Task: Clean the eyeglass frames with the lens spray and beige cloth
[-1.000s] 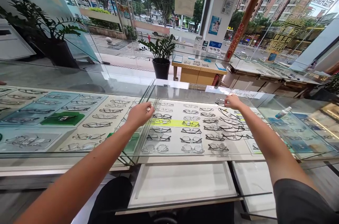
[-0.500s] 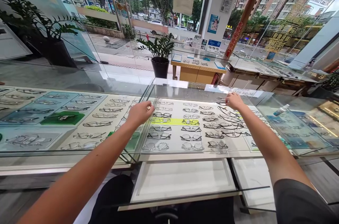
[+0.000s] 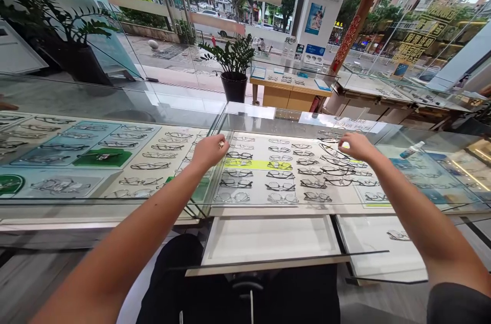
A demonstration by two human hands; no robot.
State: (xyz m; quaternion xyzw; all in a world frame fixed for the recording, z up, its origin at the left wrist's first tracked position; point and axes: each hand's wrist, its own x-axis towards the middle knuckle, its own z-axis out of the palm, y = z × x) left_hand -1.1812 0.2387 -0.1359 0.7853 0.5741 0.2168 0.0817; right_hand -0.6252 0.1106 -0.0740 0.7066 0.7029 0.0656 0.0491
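Observation:
My left hand [image 3: 210,152] is closed above the glass divider at the left of the middle display case. A small pale thing [image 3: 221,144] shows between its fingers, too small to name. My right hand [image 3: 356,146] hovers over the right side of the case, thumb and fingertips curled together in a ring. What they pinch, if anything, I cannot make out. Just left of its fingertips lie dark-framed eyeglasses [image 3: 333,151], overlapping others in a column. Rows of eyeglasses [image 3: 281,187] fill the case between my hands, some on a yellow-green strip [image 3: 259,164].
An open white drawer [image 3: 272,239] juts toward my lap, with a second drawer [image 3: 383,257] holding one pair of eyeglasses at right. More eyeglasses lie in the left case [image 3: 149,166]. A white bottle [image 3: 412,149] stands on the glass at right. A potted plant [image 3: 233,84] is beyond.
The view has tipped down and shifted a little. My right hand has moved slightly right, away from the eyeglasses at its fingertips. My left hand stays closed near the divider.

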